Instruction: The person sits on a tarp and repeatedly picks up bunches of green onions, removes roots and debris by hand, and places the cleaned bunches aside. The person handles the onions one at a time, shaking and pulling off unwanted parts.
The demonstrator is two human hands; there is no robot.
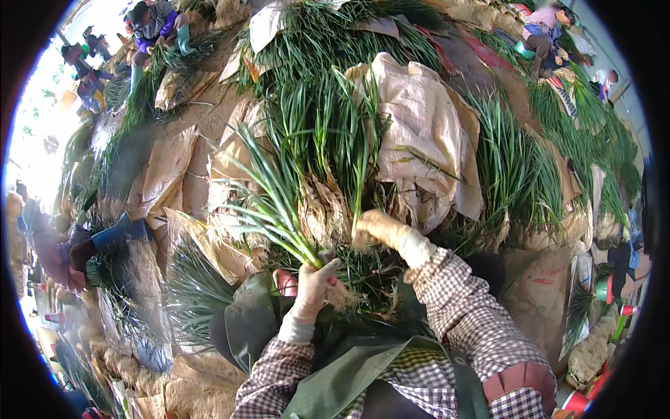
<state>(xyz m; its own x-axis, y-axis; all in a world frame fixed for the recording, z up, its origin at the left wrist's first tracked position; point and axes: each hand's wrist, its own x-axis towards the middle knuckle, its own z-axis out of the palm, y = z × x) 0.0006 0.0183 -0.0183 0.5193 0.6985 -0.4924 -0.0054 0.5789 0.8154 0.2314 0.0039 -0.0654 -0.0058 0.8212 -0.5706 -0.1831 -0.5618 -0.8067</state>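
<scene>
My left hand (311, 290), in a pale glove, is closed round the lower stems of a small bunch of long-leaved green plants (293, 225); its roots hang below the fist. To its right my gloved right hand (378, 229) has its fingers at the root end of another green plant (359, 173). That plant leans at the right side of a standing pile of rooted plants (319, 136). Right behind this pile lies a cream woven sack (416, 115). Loose leaves and root bits lie under my hands. The fingertips of my right hand are partly hidden by roots.
More plants with roots stand in rows at the right (515, 162). Leafy plants (193, 293) lie left of my knee. Brown woven sacks (166, 167) cover parts of the ground. Other people (154, 26) work at the back left, at the back right and at the left edge.
</scene>
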